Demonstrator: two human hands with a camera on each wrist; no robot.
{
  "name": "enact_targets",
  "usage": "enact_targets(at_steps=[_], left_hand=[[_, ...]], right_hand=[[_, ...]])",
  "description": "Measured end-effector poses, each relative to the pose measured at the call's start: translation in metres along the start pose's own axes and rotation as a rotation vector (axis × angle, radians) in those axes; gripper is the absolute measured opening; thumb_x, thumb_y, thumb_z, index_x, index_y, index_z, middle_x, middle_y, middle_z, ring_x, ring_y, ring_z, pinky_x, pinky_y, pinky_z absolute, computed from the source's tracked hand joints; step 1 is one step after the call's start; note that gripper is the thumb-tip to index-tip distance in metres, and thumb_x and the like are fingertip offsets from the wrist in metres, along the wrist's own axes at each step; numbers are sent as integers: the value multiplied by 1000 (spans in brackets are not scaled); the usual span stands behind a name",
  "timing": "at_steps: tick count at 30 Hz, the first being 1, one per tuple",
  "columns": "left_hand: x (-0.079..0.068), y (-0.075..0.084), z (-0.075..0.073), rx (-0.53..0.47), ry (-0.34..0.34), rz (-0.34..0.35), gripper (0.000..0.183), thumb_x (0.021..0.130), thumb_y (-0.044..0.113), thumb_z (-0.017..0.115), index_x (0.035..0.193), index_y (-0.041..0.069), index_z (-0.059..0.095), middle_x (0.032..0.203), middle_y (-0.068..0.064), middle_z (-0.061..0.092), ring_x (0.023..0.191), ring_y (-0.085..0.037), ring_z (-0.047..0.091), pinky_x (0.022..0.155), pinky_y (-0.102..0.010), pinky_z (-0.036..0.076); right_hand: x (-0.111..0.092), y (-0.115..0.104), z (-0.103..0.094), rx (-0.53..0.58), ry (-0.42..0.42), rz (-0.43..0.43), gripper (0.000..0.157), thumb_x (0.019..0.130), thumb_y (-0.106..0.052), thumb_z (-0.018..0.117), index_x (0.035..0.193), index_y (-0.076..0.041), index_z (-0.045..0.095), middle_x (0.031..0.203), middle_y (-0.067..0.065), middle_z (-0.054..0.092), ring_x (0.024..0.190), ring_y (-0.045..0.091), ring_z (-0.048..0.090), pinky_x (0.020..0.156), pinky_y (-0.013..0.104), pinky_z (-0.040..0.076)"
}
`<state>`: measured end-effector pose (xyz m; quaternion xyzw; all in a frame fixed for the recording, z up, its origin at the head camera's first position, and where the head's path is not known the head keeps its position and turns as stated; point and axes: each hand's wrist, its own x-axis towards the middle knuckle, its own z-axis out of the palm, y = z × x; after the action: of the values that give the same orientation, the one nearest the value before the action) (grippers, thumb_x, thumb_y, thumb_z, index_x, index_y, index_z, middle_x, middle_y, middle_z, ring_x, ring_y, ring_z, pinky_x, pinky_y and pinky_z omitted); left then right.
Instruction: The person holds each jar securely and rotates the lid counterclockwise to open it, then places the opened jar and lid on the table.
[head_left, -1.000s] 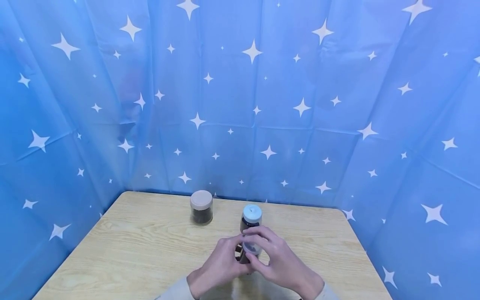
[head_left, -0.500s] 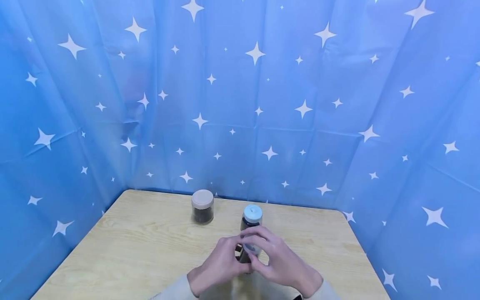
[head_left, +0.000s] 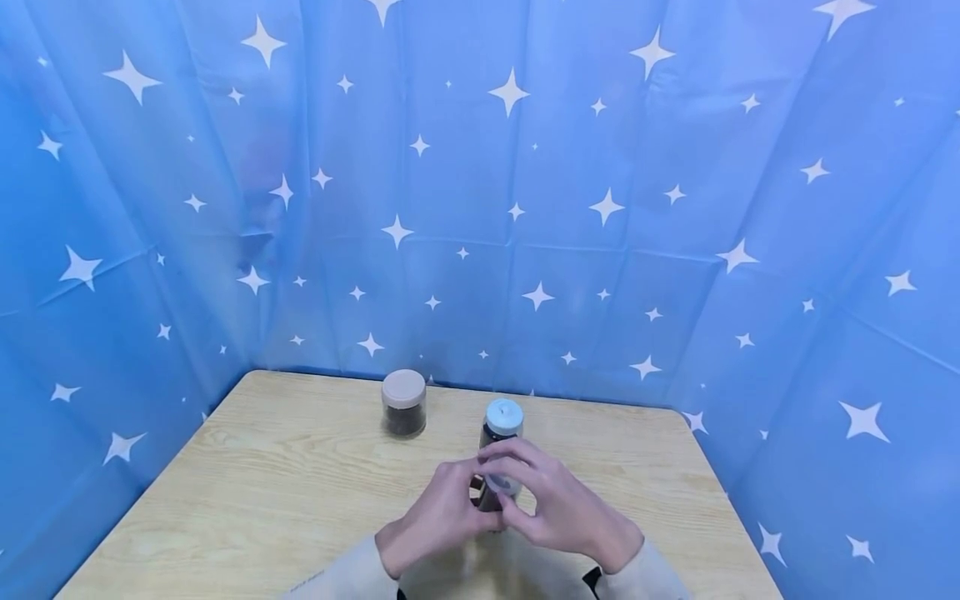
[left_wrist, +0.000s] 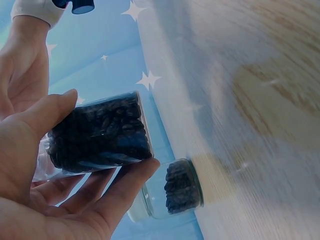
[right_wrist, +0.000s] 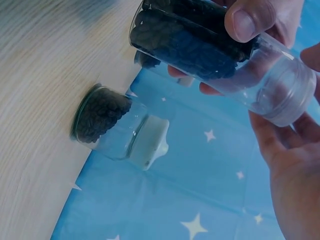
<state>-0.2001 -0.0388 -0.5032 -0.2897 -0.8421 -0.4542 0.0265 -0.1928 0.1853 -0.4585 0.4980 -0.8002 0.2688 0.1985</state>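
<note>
My left hand (head_left: 441,510) holds a clear jar (right_wrist: 192,42) partly filled with dark beans. In the left wrist view, its thumb and fingers lie on opposite sides of the jar, whose base appears raised off the table. Fingers of my right hand (head_left: 564,502) are curled round the jar's translucent lid (right_wrist: 286,97), which still sits on its mouth. Just behind the hands stands a second glass jar (head_left: 504,419) with a light blue lid and dark beans inside. From the head view, the fingers cover much of the held jar.
A wider jar (head_left: 404,406) with a pale pinkish lid and dark contents stands at the back, left of the blue-lidded one. All this is on a light wood-grain table (head_left: 300,492). A blue curtain (head_left: 465,200) with white stars hangs behind the table.
The head view has shifted slightly, so the jars and hands appear a little higher. Both hands keep nearly the same grip on the jar and lid.
</note>
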Motion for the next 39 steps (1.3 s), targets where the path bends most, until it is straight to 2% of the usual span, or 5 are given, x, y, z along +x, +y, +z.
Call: enact_targets(at_steps=[10,18,22,29,39], left_hand=[[0,0,-2,-4,-9,-14,43,88,15,98,126,23,79,113,10,84,100,4,73,86,-24,67],[1,2,-3,3,-7,-47,49,86,16,100,131,18,79,118,4,87,105,-1,77,87,-23,66],[1,0,-2,0,-6,-34,49,88,15,99,133,14,78,122,0,87,107,-6,80,87,-20,65],[0,0,-2,-27,-15,-20,54,88,11,98,138,13,78,129,-1,87,113,-15,85,92,-21,66],[1,-1,-1,-8,-14,-18,60,88,13,99,143,15,76,131,-2,87,113,-13,84,91,-23,67]], right_hand=[[1,-1,-1,0,-23,-2,52,95,3,81,145,-11,75,151,13,70,130,21,76,108,22,63],[3,-3,-1,-61,-3,55,57,99,-12,88,153,-16,70,156,9,67,137,23,73,111,40,67],[3,-7,1,-102,31,104,58,101,-20,90,155,-19,69,158,8,66,140,27,72,109,46,69],[2,-14,5,-208,73,192,58,100,-30,94,152,-20,72,157,8,68,142,26,71,106,43,70],[3,-17,8,-244,120,172,47,98,-27,94,141,-15,78,138,7,76,126,23,75,97,40,71]])
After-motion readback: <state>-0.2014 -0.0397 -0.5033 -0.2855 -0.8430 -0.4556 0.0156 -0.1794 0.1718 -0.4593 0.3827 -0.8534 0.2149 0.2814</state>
